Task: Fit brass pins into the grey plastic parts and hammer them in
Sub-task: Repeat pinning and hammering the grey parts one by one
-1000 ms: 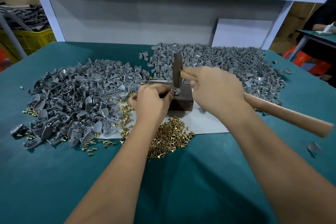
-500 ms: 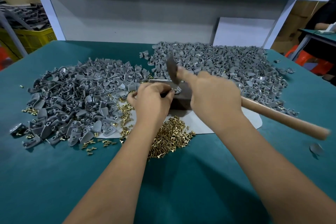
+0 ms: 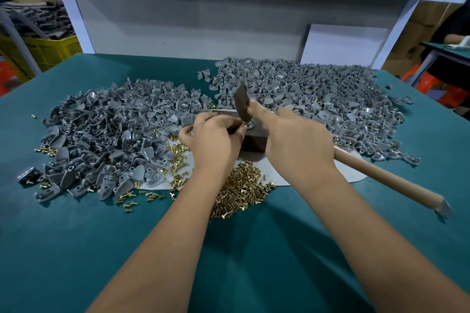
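— Tilted back since a second ago, my hammer (image 3: 243,104) head leans left above the dark block (image 3: 255,138); my right hand (image 3: 297,145) grips its wooden handle.

— And the part?

— My left hand (image 3: 216,138) pinches a grey part (image 3: 250,125) on the block. Brass pins (image 3: 241,192) lie heaped just beside my wrist.

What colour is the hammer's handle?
Light tan wood, on the hammer handle, seen in the head view.

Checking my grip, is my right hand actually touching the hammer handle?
Touching. The head view shows the right hand wrapped round the wooden hammer handle, which enters the fist and comes out toward the hammer head.
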The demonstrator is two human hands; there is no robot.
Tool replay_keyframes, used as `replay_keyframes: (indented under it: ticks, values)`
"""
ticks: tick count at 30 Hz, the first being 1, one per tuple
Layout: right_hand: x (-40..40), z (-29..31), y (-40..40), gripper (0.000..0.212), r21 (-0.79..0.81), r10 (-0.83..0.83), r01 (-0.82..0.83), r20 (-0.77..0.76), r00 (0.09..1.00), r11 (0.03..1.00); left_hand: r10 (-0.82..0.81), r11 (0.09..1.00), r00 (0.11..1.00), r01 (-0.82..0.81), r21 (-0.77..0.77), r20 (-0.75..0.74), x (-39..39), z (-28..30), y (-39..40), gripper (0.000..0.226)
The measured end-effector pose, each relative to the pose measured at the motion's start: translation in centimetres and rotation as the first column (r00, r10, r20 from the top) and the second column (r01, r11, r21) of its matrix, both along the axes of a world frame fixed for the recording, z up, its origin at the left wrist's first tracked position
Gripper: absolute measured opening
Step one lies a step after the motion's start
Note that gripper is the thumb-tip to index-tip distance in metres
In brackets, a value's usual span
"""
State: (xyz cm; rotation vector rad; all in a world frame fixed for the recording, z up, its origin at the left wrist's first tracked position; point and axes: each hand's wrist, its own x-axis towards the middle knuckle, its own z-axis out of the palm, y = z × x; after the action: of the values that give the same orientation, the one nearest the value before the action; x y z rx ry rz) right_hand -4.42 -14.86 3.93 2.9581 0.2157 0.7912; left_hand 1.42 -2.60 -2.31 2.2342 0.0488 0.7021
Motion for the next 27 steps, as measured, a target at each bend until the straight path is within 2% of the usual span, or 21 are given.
replay_keyframes:
  ticks: [5,8,9,13,14,16,18,19,23,27]
  values:
    - [-0.2,0.0,-0.1,0.066,0.026,0.01,-0.014,0.119,0.993,1.0,0.018,0.999,1.0,-0.018,0.026,0.002,-0.3,0.1,-0.1,0.016]
    - [0.0,0.2,-0.1,0.063,-0.005,0.024,-0.024,-0.009,1.0,1.0,0.005,1.0,0.999,-0.005,0.004,-0.039,-0.1,0.2,0.0,0.014]
    - [0.4,0.6,-0.3,0.06,0.024,0.022,-0.021,-0.026,0.999,0.999,0.001,1.0,0.999,-0.002,-0.01,-0.052,0.0,0.2,0.0,0.014]
    - [1.3,2.4,-0.4,0.047,0.243,0.023,-0.06,0.153,0.988,0.968,0.02,1.0,1.0,-0.02,-0.012,-0.019,-0.1,0.0,-0.2,0.014]
    - [1.4,2.6,-0.4,0.046,0.289,0.021,-0.066,0.158,0.987,0.955,0.029,1.0,0.999,-0.029,-0.003,-0.015,-0.1,0.0,-0.2,0.014]
    - [1.7,2.8,-0.7,0.047,0.299,0.024,-0.034,0.036,0.999,0.954,0.019,1.0,0.999,-0.02,-0.022,-0.028,-0.2,0.0,-0.2,0.013]
    - [2.0,3.1,-0.9,0.047,0.222,0.037,0.006,-0.188,0.982,0.975,-0.013,0.999,0.999,0.012,-0.035,-0.048,-0.2,0.0,-0.2,0.013]
    - [2.1,3.4,-0.9,0.047,0.2,0.032,0.016,-0.234,0.972,0.98,-0.018,0.999,0.998,0.015,-0.042,-0.06,-0.2,0.0,-0.2,0.013]
    - [2.3,3.9,-0.7,0.043,0.223,0.016,0.01,-0.118,0.993,0.975,-0.002,0.999,0.997,-0.001,-0.036,-0.082,-0.1,0.1,-0.2,0.013]
    - [3.2,4.0,-0.9,0.034,0.138,0.044,-0.01,-0.247,0.968,0.99,-0.038,0.998,0.995,0.032,-0.06,-0.091,-0.3,0.1,-0.1,0.014]
